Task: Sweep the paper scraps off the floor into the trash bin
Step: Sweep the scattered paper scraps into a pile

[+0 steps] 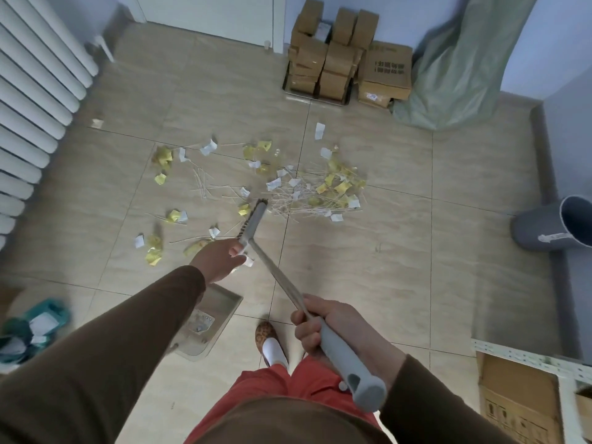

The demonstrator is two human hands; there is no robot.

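Observation:
Yellow and white paper scraps [333, 187] lie scattered with thin sticks across the tiled floor, densest just right of the broom head [253, 222]. My right hand [320, 322] grips the broom's grey handle [349, 360] near its top. My left hand [217, 257] reaches down, thumb and fingers pinched on the near end of the broom head. A beige dustpan [211, 315] rests on the floor under my left forearm. The grey trash bin [554, 225] stands at the right edge, well apart from the scraps.
Stacked cardboard boxes [336, 62] and a green sack [461, 65] fill the far corner. A white radiator [35, 100] runs along the left wall. A teal bag with papers [35, 328] sits at near left, and a metal shelf with a box [519, 398] at near right.

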